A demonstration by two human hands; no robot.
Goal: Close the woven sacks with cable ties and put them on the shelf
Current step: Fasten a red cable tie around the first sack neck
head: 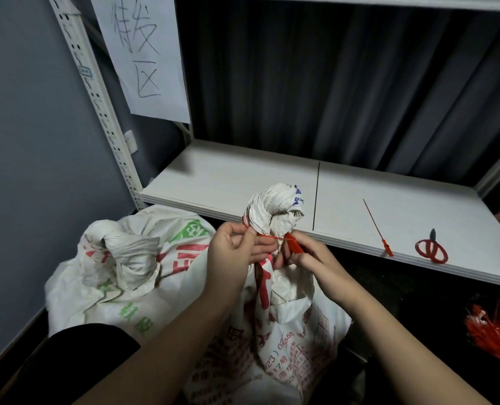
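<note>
As both hands, left hand (233, 249) and right hand (307, 255), pinched the red cable tie (275, 238) around the sack (275, 217) neck below the shelf (272, 182), the twist, seemingly unlocked, risked unwinding.

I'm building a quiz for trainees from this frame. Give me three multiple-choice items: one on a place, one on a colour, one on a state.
1. Where do the scissors lie?
A. on the shelf
B. on the floor
C. on a sack

2. What colour is the cable tie at the sack neck?
A. black
B. red
C. white

3. What are the hands doing?
A. hanging idle
B. cutting
C. pinching the tie

Answers: 1 A, they rest near the shelf's front edge. 2 B, it shows red. 3 C, left hand and right hand each pinch it.
</note>
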